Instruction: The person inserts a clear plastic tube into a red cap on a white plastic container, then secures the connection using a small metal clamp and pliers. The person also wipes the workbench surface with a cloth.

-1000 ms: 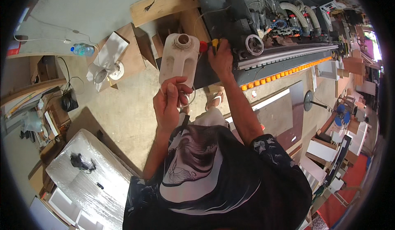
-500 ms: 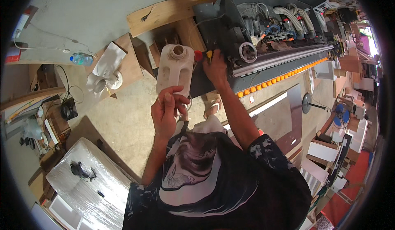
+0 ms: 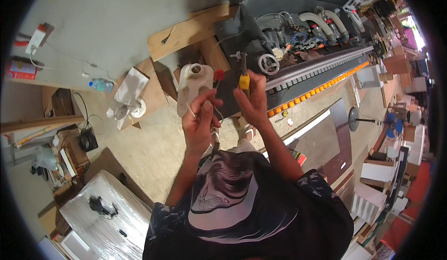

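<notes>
My right hand (image 3: 253, 102) is closed round a yellow utility knife (image 3: 245, 84), whose slim dark end points away from me over the black machine. To its left, my left hand (image 3: 200, 122) has its fingers curled together on a thin pale cord (image 3: 220, 121) that loops out beside them. Just beyond this hand stands a whitish plastic jug (image 3: 188, 97) with its neck uncovered; my fingers overlap its near side, and I cannot tell whether they touch it. A red cap (image 3: 219, 75) lies at the jug's right.
The machine has a handwheel (image 3: 268, 64), ribbed hoses (image 3: 336, 21) and a row of orange blocks (image 3: 321, 87) along its edge. A wooden board (image 3: 186, 32) lies behind the jug. On the left are a water bottle (image 3: 101, 85) and a plastic-wrapped block (image 3: 104, 209).
My right hand has lifted the utility knife off the machine's dark surface and drawn it nearer to me. My left hand has shifted slightly right.
</notes>
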The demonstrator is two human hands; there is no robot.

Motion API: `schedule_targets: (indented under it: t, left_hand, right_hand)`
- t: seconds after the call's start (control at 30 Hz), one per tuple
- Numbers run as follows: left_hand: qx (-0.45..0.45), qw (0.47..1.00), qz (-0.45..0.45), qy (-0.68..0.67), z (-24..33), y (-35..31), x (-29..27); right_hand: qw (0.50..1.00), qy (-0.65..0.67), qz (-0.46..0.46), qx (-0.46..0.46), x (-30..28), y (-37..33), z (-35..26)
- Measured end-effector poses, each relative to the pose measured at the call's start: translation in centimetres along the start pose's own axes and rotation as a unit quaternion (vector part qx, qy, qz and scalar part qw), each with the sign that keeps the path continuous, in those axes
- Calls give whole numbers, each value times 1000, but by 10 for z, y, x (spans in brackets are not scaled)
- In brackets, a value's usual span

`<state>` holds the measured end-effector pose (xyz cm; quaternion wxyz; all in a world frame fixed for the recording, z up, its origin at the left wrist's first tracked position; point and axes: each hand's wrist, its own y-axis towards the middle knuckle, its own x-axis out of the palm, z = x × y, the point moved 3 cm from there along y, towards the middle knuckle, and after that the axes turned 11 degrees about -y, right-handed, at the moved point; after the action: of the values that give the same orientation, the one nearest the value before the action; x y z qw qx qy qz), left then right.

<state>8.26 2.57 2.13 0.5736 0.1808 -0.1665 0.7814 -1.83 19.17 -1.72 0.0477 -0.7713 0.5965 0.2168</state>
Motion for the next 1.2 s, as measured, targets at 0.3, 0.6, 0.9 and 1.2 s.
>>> schedule_targets:
  t: [0.3,0.6,0.9,1.2]
  left_hand:
    - [98,992,-84,-10,4,23,96]
    - [126,991,-44,2,-8,19,139]
    - [132,990,-41,-11,-15,22,152]
    - [153,987,-43,10,-17,24,154]
  right_hand:
    - [981,183,-43,-52,-80,-69,-51]
    - [980,185,-28,-67,-118,-76,-39]
    - [985,134,-45,-95,-133,-73,-18]
    - [984,67,-57,-152,-145,-58,-35]
